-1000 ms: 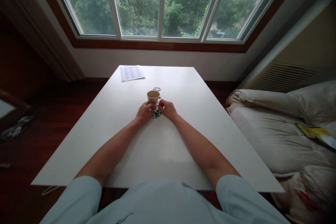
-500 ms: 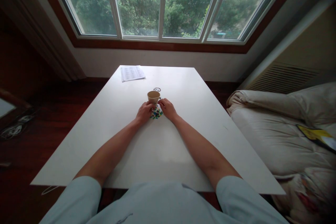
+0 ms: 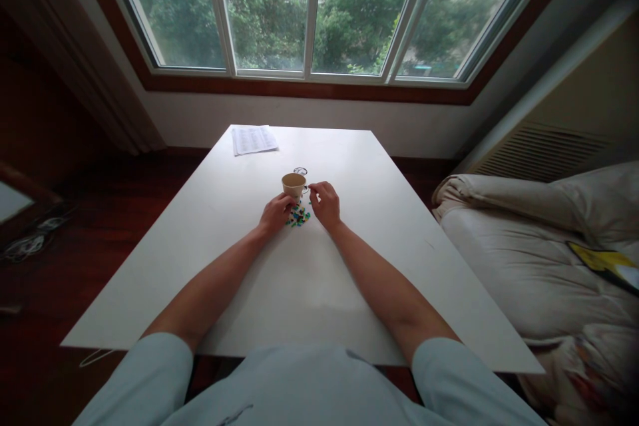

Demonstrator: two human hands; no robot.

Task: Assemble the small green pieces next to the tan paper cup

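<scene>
A tan cup (image 3: 293, 181) stands upright on the white table. My left hand (image 3: 276, 213) is closed, with its fingertips overlapping the cup's lower left side; what they pinch is too small to make out. At the cup's right side my right hand (image 3: 325, 205) has thumb and forefinger pinched together. A thin dark curve (image 3: 306, 190) shows between those fingertips and the cup, either a strand or a handle. Small beads in green, blue, yellow and other colours (image 3: 299, 216) lie in a loose pile just below the cup, between both hands.
Behind the cup lies a thin dark loop (image 3: 300, 171). Printed papers (image 3: 254, 140) rest at the table's far left corner. The white table (image 3: 299, 286) reaches toward a window. To the right is a cream sofa (image 3: 499, 259) with a yellow and black item (image 3: 599, 258).
My right hand has moved slightly right, away from the cup, and its pinched fingers have lifted a little. My left hand and the cup stay about where they were.
</scene>
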